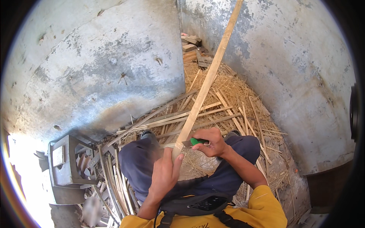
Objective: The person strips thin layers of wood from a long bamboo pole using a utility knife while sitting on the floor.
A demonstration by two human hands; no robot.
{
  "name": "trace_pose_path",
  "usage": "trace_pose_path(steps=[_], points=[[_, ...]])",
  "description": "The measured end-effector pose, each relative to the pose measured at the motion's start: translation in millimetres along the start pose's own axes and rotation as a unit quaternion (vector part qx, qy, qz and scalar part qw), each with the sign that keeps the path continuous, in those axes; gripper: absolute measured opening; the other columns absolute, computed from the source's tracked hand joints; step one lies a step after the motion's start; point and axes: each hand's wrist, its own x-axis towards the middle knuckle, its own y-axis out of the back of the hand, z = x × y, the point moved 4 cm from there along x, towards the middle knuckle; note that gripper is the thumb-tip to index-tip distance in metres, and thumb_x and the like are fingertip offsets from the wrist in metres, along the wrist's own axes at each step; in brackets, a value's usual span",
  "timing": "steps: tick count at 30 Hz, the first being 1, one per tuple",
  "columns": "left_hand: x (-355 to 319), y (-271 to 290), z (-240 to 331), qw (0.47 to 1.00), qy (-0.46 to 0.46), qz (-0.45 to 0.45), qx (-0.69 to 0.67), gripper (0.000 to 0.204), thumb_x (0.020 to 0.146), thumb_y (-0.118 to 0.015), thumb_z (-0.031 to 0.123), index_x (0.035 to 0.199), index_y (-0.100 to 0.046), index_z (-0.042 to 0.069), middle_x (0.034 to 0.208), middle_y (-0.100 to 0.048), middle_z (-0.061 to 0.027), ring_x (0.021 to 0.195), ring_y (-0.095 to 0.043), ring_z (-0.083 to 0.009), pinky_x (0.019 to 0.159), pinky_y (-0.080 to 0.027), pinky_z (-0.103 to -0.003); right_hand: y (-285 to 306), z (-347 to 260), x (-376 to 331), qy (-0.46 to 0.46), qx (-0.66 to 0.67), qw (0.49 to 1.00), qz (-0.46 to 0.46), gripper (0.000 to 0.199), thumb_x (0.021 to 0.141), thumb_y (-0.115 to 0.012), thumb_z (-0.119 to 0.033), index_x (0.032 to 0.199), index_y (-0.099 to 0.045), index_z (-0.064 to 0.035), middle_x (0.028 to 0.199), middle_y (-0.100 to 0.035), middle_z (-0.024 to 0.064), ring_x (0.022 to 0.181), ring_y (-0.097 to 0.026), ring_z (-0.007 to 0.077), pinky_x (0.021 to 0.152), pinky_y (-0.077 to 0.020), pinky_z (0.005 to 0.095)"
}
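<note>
At nine o'clock from the hands, a grey stool-like block (62, 161) sits by the concrete wall (99, 68), with a bundle of thin wooden strips (114, 182) lying on the floor just beside it.

The left hand (164, 173) has its fingers wrapped around the lower end of a long bamboo slat (207, 83), thumb along its edge. The slat is pale tan, flat and narrow, with a smooth, straight face. It rises from the person's lap, between the knees in dark trousers (137, 163), and leans away toward one o'clock, crossing the straw to the top of the view.

The right hand (211, 142), at two o'clock from the left, has its fingers closed tight on a knife with a green handle (195, 141); the dark blade touches the slat's right edge just above the left hand.

Beyond, from twelve to three o'clock, loose straw and split strips (232, 102) cover the floor, and short wood blocks (192, 47) are stacked in the far corner.
</note>
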Motion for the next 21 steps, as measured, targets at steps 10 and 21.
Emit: trace_pose_path(steps=[10,21], points=[[-2,-4,-5,0.999,0.001,0.016,0.035,0.025,0.107,-0.066,0.018,0.107,-0.050,-0.001,0.071,-0.062,-0.0272,0.068,-0.064,-0.0531,0.059,-0.046,-0.059,-3,-4,3,-0.003,-0.043,0.999,0.013,0.034,0.089,-0.088,-0.026,0.104,-0.078,0.0024,0.078,-0.070,0.0109,0.062,-0.067,0.0256,0.056,-0.0506,0.0342],[-6,-5,-13,0.998,0.023,0.021,0.053,0.025,0.107,-0.065,0.017,0.104,-0.049,-0.002,0.068,-0.061,-0.0291,0.068,-0.062,-0.0551,0.059,-0.046,-0.060,-4,-13,8,-0.023,-0.150,0.987,0.043,0.032,0.090,-0.087,-0.028,0.104,-0.079,-0.0016,0.079,-0.072,0.0093,0.064,-0.070,0.0248,0.056,-0.0529,0.0349]])
